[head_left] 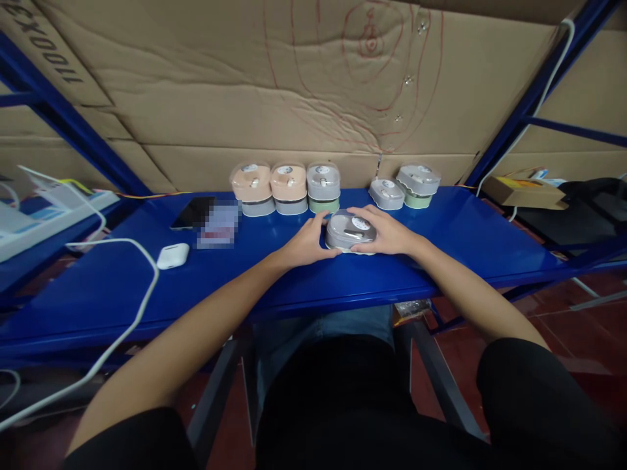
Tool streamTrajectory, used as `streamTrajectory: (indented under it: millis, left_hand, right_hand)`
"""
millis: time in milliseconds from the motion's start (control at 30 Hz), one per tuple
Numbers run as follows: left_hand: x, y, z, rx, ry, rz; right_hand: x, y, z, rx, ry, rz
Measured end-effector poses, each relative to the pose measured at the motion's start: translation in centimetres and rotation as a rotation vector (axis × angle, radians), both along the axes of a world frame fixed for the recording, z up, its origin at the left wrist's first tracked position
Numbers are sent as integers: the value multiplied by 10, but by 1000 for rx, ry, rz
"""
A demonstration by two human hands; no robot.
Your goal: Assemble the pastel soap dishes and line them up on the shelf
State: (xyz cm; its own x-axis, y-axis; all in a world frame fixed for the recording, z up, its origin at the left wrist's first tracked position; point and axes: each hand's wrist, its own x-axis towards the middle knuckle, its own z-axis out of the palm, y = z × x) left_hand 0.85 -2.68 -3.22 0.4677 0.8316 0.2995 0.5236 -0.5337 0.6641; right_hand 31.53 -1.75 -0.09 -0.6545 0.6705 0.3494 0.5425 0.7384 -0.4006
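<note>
A grey oval box with a clear plastic cover and a round white label [343, 227] rests on the blue table, held between both hands. My left hand [309, 243] is closed on its left side, thumb low at the front. On the other side my right hand [385, 232] wraps the right edge, fingers over the top and thumb at the front. Behind it stand stacked boxes of the same shape: two stacks with peach tops [251, 181] and one grey box on a green one [323, 179]. To the right are a single grey box [386, 194] and a grey-on-green stack [418, 179].
The blue table [235, 277] backs onto a cardboard sheet [196, 111]. At left lie a white earphone case [173, 256], a dark phone [193, 213], a blurred-out item [218, 224] and a white cable [142, 307]. An open carton [526, 194] stands at right.
</note>
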Motion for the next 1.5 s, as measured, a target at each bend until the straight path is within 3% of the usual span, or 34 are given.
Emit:
streamTrajectory:
  millis: [700,967,1200,1500]
  left_hand:
    - [1,1,6,-90,-132,-77]
    - [1,-1,9,-20,-63,-81]
    - [-8,6,7,1,-33,-51]
    - [-21,16,2,27,-106,-51]
  right_hand:
    - [-15,-2,17,-24,-133,-7]
    - [-16,-5,12,-25,-155,-36]
    - [9,4,1,-51,-88,98]
    - [6,9,-1,20,-45,21]
